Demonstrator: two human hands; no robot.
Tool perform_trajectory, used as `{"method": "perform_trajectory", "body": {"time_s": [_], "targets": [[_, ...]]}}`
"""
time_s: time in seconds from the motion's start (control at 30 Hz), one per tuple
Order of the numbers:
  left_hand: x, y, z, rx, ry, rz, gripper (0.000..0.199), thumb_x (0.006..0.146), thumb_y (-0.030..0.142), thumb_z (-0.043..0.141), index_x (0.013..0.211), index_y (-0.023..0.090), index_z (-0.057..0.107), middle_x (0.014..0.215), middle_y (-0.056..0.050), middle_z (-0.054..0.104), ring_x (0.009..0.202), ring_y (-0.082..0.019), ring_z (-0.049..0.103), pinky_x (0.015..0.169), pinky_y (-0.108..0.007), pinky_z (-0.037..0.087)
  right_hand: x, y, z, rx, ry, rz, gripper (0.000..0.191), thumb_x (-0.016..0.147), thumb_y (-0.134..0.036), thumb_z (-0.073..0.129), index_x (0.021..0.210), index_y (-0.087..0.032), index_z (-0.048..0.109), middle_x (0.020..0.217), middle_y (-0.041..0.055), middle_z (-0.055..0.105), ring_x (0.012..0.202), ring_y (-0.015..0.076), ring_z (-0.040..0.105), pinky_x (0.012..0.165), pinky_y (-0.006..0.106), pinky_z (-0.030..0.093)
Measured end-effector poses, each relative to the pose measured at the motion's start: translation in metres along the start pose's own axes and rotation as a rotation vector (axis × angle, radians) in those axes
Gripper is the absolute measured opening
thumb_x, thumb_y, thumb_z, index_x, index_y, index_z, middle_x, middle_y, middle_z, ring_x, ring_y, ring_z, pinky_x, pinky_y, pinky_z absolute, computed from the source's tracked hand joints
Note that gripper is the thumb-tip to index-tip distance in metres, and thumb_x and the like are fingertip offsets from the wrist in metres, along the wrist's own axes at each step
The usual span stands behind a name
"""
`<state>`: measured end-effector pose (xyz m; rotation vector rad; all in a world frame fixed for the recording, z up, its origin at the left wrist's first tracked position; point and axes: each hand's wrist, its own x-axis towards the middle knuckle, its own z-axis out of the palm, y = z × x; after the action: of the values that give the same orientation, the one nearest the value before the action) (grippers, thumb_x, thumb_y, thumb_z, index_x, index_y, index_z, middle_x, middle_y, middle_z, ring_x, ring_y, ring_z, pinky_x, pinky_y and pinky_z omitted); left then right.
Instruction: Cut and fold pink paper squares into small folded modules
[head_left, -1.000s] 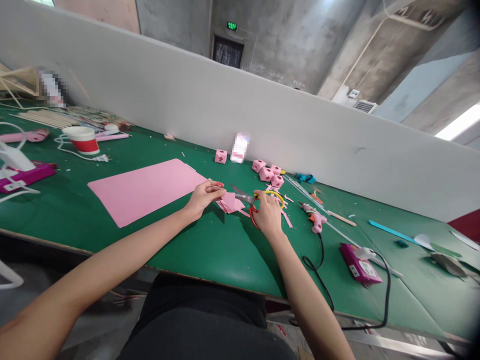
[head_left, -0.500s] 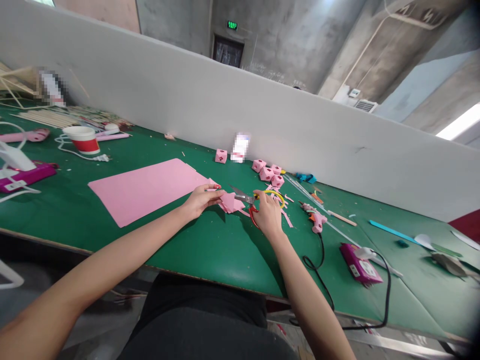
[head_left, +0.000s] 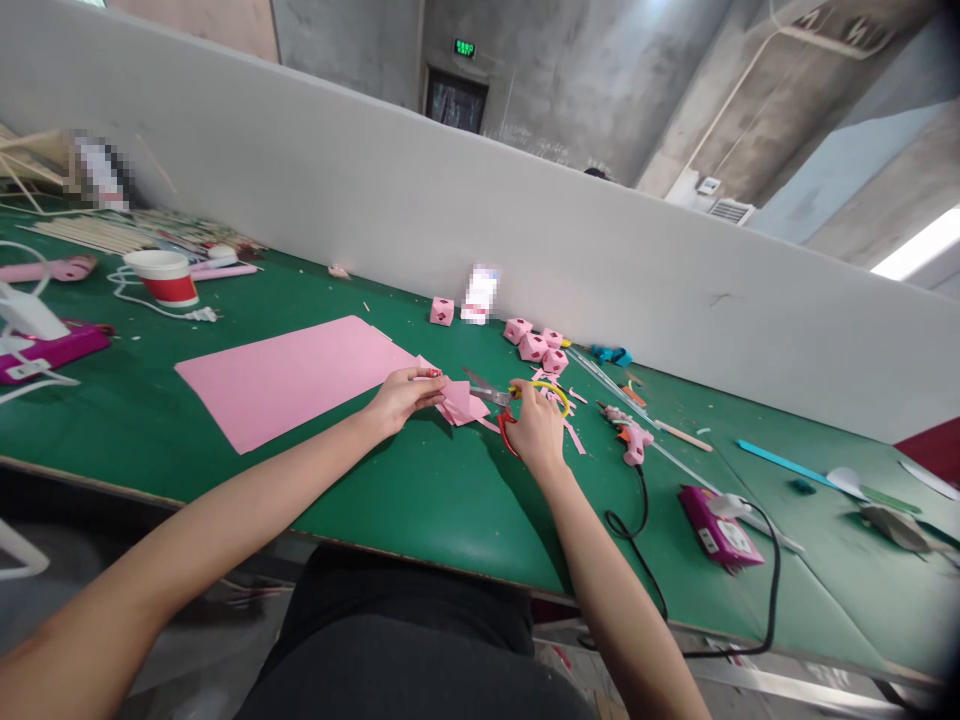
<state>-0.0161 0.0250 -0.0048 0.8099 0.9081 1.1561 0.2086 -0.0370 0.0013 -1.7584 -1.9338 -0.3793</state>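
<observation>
Between the fingers of my left hand (head_left: pixel 405 402) is a small folded piece of pink paper (head_left: pixel 455 399), held above the table. My right hand (head_left: pixel 538 425) grips a pair of scissors (head_left: pixel 495 397) by its red and yellow handles. The scissor blades are spread apart and point left, close to the paper's right edge. More pink paper pieces lie under and beside the held one. To the left of my hands rests a large pink sheet (head_left: pixel 292 380). Pink paper strips (head_left: pixel 574 437) are scattered just beyond my right hand.
Several pink paper cubes (head_left: pixel 533 347) sit near the partition (head_left: pixel 337 170), by an upright phone (head_left: pixel 480 294). A pink glue gun (head_left: pixel 637 442) with a black cord lies right, near a purple power strip (head_left: pixel 721 528). A paper cup (head_left: pixel 163 278) stands left among cables and sticks.
The held pink paper has turned slightly in my left fingers. The scissors remain spread beside it, and both hands stay almost in place.
</observation>
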Motion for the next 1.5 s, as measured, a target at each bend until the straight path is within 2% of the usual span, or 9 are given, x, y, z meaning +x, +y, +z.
{"method": "perform_trajectory", "body": {"time_s": [0.27,0.57,0.77,0.93,1.1,1.27,1.5], "targets": [[0.000,0.001,0.000,0.026,0.016,0.027,0.016,0.073,0.007,0.081,0.083,0.010,0.069,0.079,-0.006,0.074,0.067,-0.012,0.071,0.071,-0.022,0.063,0.001,0.000,-0.002,-0.009,-0.022,0.052,0.044,0.081,-0.013,0.059,0.124,-0.018,0.057,0.113,0.0114,0.075,0.099,0.0302,0.068,0.084,0.037,0.045],[-0.004,0.003,0.003,0.135,-0.026,0.060,0.028,0.067,0.012,0.082,0.089,0.012,0.066,0.077,-0.005,0.071,0.069,-0.015,0.069,0.068,-0.027,0.059,0.001,-0.001,-0.003,0.003,-0.057,-0.006,0.040,0.082,-0.014,0.059,0.121,-0.019,0.057,0.110,0.0099,0.075,0.101,0.0295,0.068,0.084,0.037,0.044],[-0.011,0.005,0.006,0.142,-0.080,0.078,0.043,0.068,0.016,0.084,0.102,0.013,0.058,0.096,-0.012,0.076,0.081,-0.019,0.072,0.076,-0.032,0.059,0.001,-0.001,-0.006,0.011,-0.081,-0.009,0.042,0.080,-0.014,0.059,0.122,-0.019,0.056,0.112,0.0102,0.075,0.102,0.0291,0.068,0.086,0.036,0.044],[-0.009,0.003,0.003,0.144,-0.128,0.093,0.048,0.072,0.018,0.083,0.113,0.014,0.057,0.107,-0.015,0.076,0.087,-0.018,0.073,0.077,-0.030,0.058,0.000,-0.001,-0.006,0.024,-0.081,0.003,0.042,0.080,-0.014,0.059,0.121,-0.020,0.057,0.111,0.0092,0.075,0.102,0.0299,0.068,0.086,0.037,0.045],[-0.005,-0.003,-0.001,0.242,-0.176,0.218,0.052,0.073,0.026,0.084,0.116,0.017,0.056,0.106,-0.014,0.077,0.083,-0.019,0.073,0.072,-0.030,0.058,0.000,-0.002,-0.006,0.049,-0.082,0.028,0.043,0.078,-0.013,0.060,0.120,-0.021,0.058,0.111,0.0091,0.075,0.098,0.0295,0.068,0.083,0.036,0.046],[-0.004,-0.002,-0.002,0.404,-0.180,0.390,0.052,0.077,0.038,0.080,0.120,0.019,0.057,0.103,-0.012,0.078,0.090,-0.021,0.073,0.078,-0.029,0.057,-0.001,-0.001,-0.006,0.083,-0.076,0.061,0.043,0.078,-0.015,0.061,0.120,-0.022,0.058,0.111,0.0085,0.075,0.096,0.0292,0.069,0.081,0.036,0.047],[-0.005,0.002,-0.003,0.505,-0.158,0.400,0.053,0.078,0.038,0.078,0.123,0.019,0.059,0.099,-0.011,0.079,0.091,-0.023,0.074,0.078,-0.030,0.056,-0.001,0.001,-0.004,0.161,-0.093,0.061,0.045,0.076,-0.014,0.063,0.120,-0.022,0.057,0.112,0.0072,0.075,0.099,0.0278,0.070,0.083,0.036,0.050]]}}
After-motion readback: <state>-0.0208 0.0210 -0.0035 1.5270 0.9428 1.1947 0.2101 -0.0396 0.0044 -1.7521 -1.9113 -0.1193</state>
